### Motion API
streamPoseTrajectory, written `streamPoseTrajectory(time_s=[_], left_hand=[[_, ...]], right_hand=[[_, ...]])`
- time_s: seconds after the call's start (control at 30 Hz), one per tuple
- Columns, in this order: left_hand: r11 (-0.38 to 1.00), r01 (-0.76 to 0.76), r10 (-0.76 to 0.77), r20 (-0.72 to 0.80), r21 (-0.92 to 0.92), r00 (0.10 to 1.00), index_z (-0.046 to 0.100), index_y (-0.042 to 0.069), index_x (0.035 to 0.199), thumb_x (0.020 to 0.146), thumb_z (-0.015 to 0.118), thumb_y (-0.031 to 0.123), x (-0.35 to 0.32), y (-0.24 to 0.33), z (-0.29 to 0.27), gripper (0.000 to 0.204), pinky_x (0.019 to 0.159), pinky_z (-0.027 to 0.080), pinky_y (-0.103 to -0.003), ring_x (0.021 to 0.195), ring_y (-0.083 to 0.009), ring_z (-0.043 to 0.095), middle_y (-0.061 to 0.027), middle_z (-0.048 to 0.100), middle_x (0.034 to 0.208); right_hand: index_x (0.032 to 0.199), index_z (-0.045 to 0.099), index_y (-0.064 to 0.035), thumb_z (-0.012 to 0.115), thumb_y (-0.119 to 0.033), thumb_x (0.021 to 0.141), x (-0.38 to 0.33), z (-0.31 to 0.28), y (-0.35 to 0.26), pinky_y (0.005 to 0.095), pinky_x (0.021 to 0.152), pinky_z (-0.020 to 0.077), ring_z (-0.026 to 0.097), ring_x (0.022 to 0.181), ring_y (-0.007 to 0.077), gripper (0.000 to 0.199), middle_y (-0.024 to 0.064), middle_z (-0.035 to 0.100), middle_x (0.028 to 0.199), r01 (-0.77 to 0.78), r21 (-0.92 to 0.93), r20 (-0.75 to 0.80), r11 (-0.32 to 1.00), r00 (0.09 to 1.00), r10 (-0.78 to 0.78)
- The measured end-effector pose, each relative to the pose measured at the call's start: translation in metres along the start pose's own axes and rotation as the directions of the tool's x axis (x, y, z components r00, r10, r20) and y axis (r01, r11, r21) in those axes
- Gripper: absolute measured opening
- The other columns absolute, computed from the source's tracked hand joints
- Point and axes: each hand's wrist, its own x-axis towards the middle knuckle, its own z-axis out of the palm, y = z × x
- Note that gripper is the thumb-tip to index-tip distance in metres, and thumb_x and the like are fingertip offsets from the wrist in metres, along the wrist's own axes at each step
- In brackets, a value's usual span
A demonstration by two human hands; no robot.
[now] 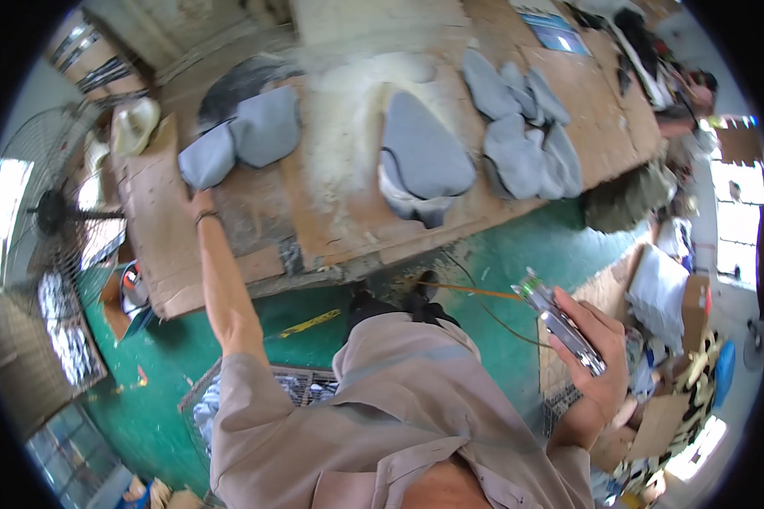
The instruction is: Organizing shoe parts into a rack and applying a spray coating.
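While the right hand (pixel 590 343) gripped a metal tool (pixel 560 322) low beside the body, the left hand (pixel 197 202) reached up onto the worktop (pixel 331 212), fingers hidden, touching a grey cover (pixel 208 157) lying just beyond it.

L arm: stretched fwd & up from lower centre, nearly straight, sleeve down to the elbow, forearm bare.
L wrist: dark band round it, just below the hand.
L hand (pixel 197 202): far end of the reach, fingers mostly hidden from this view, can't tell if open or curled.
R arm: bent at elbow, forearm comes up on the person's right side, close to torso.
R hand (pixel 598 352): raised approx waist height, palm turned inward, fingers (pixel 587 316) curled in a closed grip, thumb side toward camera.
Hands: well apart, L far fwd, R near body.
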Motion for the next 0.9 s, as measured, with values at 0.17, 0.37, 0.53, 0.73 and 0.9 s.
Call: streamPoseTrajectory(time_s=[0.17, 0.37, 0.53, 0.73, 0.9], left_hand=[[0.926, 0.259, -0.214, -0.185, 0.274, 0.959, 0.042, 0.014, 0.148, 0.094, 0.047, 0.057, -0.082, -0.051, -0.036, 0.069, 0.113, 0.029, -0.058, 0.133, -0.0367, 0.052, -0.0177, 0.057, 0.141], [0.973, 0.001, 0.079, -0.338, 0.230, 0.938, 0.044, 0.014, 0.150, 0.093, 0.062, 0.009, -0.268, -0.115, -0.005, 0.060, 0.091, 0.051, -0.047, 0.108, -0.0268, 0.063, -0.0099, 0.064, 0.124], [0.948, 0.157, -0.034, -0.403, 0.277, 0.915, 0.056, 0.013, 0.135, 0.087, 0.064, -0.002, -0.437, -0.176, -0.029, 0.051, 0.066, 0.053, -0.036, 0.079, -0.0166, 0.062, -0.0020, 0.065, 0.104], [0.791, 0.281, 0.011, -0.471, 0.543, 0.882, 0.060, 0.014, 0.129, 0.087, 0.061, 0.000, -0.558, -0.229, -0.162, 0.044, 0.058, 0.054, -0.034, 0.075, -0.0167, 0.064, -0.0037, 0.066, 0.089], [0.506, 0.570, -0.095, -0.615, 0.647, 0.783, 0.061, 0.013, 0.131, 0.085, 0.065, 0.001, -0.629, -0.246, -0.182, 0.047, 0.063, 0.058, -0.040, 0.078, -0.0202, 0.065, -0.0069, 0.068, 0.093]], right_hand=[[0.132, 0.064, 0.0010, 0.069, 0.009, 0.072, 0.011, 0.000, 0.007, 0.0320, 0.072, 0.0518, 0.069, 0.079, 0.0328, 0.061, 0.0189, 0.068, 0.093, 0.041, -0.064, -0.018, 0.997, 0.999, -0.042], [0.128, 0.067, 0.0015, 0.071, -0.006, 0.077, -0.013, -0.033, 0.013, 0.0326, 0.078, 0.0507, 0.068, 0.079, 0.0298, 0.052, 0.0193, 0.069, 0.095, -0.072, -0.041, -0.270, 0.997, 0.961, 0.058], [0.120, 0.073, -0.0007, 0.068, -0.011, 0.073, -0.043, -0.056, 0.045, 0.0347, 0.077, 0.0500, 0.065, 0.076, 0.0270, 0.048, 0.0161, 0.070, 0.092, -0.102, -0.122, -0.221, 0.987, 0.973, 0.073], [0.114, 0.076, 0.0015, 0.062, -0.027, 0.079, -0.068, -0.094, 0.088, 0.0333, 0.068, 0.0417, 0.063, 0.071, 0.0247, 0.047, 0.0158, 0.070, 0.084, 0.105, -0.130, -0.151, 0.986, 0.981, -0.124], [0.112, 0.077, 0.0010, 0.061, -0.030, 0.081, -0.081, -0.108, 0.124, 0.0336, 0.071, 0.0440, 0.064, 0.071, 0.0252, 0.047, 0.0152, 0.070, 0.083, 0.126, -0.166, -0.172, 0.978, 0.973, -0.155]])
